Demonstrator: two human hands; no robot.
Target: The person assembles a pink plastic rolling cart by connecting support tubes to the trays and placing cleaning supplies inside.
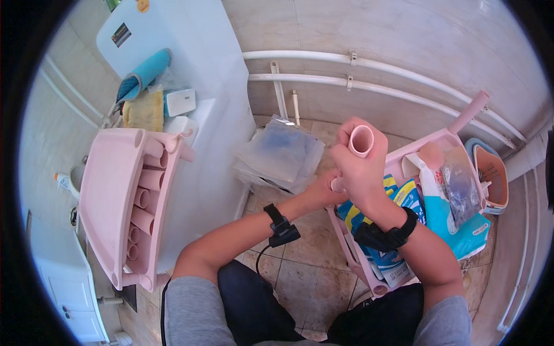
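Note:
A pink tube [362, 141] stands upright in my right hand [368, 167], whose fingers are wrapped round it, its hollow end facing up. Just below, my left hand [321, 191] closes on a rounded pink tube end [337, 184]; my right hand partly hides those fingers. I cannot tell whether both ends belong to one tube. Both hands are over the left corner of a pink tray [353, 254]. Inside the tray are blue-and-yellow packages [408, 199], a teal-and-white package [453, 222] and a clear plastic bag [460, 187]. Another pink post [470, 111] rises from the tray's far corner.
At left, a pink shelf piece [109, 196] leans on its side with several short tubes [151, 180] inside. Behind it, a white basin [222, 132] holds a blue roll [147, 72] and a yellow cloth [143, 109]. Clear plastic bags [283, 153] lie ahead. White pipes [311, 56] line the wall.

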